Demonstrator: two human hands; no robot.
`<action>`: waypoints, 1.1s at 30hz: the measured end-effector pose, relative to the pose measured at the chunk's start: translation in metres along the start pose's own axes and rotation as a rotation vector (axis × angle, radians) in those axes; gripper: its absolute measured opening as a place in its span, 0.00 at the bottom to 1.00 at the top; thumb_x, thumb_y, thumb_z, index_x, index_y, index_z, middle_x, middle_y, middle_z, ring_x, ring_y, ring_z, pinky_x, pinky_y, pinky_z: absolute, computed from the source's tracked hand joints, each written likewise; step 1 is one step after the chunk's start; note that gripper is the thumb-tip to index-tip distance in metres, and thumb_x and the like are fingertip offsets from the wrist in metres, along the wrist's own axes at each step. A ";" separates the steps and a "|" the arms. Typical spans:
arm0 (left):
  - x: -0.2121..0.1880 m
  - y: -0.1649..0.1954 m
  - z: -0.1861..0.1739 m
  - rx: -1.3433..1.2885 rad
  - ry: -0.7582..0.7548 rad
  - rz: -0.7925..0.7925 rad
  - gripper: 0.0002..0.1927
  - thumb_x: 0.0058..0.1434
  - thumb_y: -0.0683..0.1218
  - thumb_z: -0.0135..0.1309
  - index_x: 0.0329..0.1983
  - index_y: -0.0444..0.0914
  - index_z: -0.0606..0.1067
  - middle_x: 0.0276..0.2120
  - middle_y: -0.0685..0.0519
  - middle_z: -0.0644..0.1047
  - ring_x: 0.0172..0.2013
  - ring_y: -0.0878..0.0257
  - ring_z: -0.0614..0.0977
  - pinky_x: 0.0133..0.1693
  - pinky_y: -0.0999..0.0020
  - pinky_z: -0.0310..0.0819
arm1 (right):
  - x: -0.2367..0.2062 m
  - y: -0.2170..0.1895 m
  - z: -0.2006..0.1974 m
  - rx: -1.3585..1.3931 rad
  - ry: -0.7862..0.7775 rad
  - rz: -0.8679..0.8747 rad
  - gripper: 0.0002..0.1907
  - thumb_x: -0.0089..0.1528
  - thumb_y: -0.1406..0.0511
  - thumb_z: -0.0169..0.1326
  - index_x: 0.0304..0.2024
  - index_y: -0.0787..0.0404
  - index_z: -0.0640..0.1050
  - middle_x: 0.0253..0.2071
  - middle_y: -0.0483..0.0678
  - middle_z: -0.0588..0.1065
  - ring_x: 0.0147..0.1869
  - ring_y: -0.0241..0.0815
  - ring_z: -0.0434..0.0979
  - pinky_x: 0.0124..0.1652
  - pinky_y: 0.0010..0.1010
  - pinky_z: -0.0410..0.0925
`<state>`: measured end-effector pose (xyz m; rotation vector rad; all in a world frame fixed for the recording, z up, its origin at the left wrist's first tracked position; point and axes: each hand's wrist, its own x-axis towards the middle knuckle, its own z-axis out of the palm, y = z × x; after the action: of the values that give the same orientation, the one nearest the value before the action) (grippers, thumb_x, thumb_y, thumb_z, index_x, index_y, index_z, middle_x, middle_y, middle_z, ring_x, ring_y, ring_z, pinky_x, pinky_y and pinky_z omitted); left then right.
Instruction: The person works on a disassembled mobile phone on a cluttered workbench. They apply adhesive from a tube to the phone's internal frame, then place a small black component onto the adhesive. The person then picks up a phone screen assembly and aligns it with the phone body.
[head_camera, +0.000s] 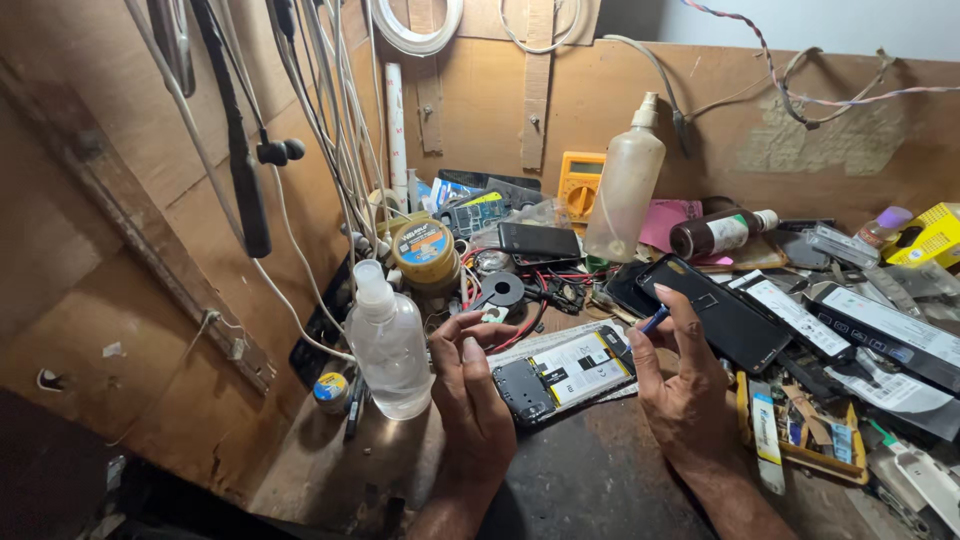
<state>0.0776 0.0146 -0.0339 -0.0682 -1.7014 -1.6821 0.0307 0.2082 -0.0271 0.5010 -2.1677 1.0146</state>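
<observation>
the opened phone (560, 375) lies flat on the dark workbench (600, 480), back side up, with its cover off so the battery and the camera part show. its long side runs slanted: the camera end points down toward the person and to the left, and the other end points up and away to the right, toward the black phone back cover (725, 320).

the left hand (470, 385) sits just left of the opened phone, with the wrist low and the fingers curled up. its fingertips bend over the phone's left end and touch that edge. it is not closed into a fist; the fingers are loosely bent and rest on the phone.

the right hand (685, 385) is just right of the opened phone, palm turned inward, wrist coming up from the bottom. the thumb and first finger are pressed together and pinch a small blue tool (655, 319). the tool's tip points toward the phone's far right corner and looks like it is near it.

a clear spray bottle (388, 340) stands upright just left of the left hand. a white squeeze bottle (625, 185) stands well behind the opened phone, by the wooden wall.
</observation>
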 end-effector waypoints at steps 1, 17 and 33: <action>0.000 0.000 0.000 -0.005 0.000 -0.034 0.17 0.73 0.45 0.30 0.55 0.30 0.66 0.42 0.42 0.81 0.44 0.57 0.83 0.52 0.61 0.76 | 0.000 0.000 0.000 -0.003 -0.004 0.006 0.28 0.65 0.70 0.58 0.67 0.60 0.66 0.38 0.50 0.77 0.42 0.39 0.80 0.41 0.32 0.74; 0.003 -0.004 0.002 0.022 0.041 -0.060 0.14 0.73 0.43 0.33 0.52 0.31 0.67 0.36 0.46 0.82 0.39 0.61 0.84 0.47 0.63 0.79 | 0.001 0.006 0.005 0.005 -0.035 0.073 0.31 0.62 0.70 0.61 0.66 0.58 0.67 0.30 0.48 0.75 0.34 0.36 0.76 0.35 0.30 0.70; 0.005 -0.004 0.005 0.077 -0.059 -0.213 0.14 0.70 0.45 0.37 0.52 0.33 0.67 0.36 0.46 0.82 0.37 0.57 0.85 0.43 0.61 0.77 | -0.001 0.014 0.010 0.038 -0.018 0.092 0.31 0.64 0.70 0.59 0.68 0.56 0.64 0.29 0.46 0.75 0.34 0.32 0.77 0.33 0.27 0.73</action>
<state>0.0693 0.0156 -0.0343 0.1043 -1.8713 -1.7805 0.0194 0.2096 -0.0397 0.4332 -2.2087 1.1073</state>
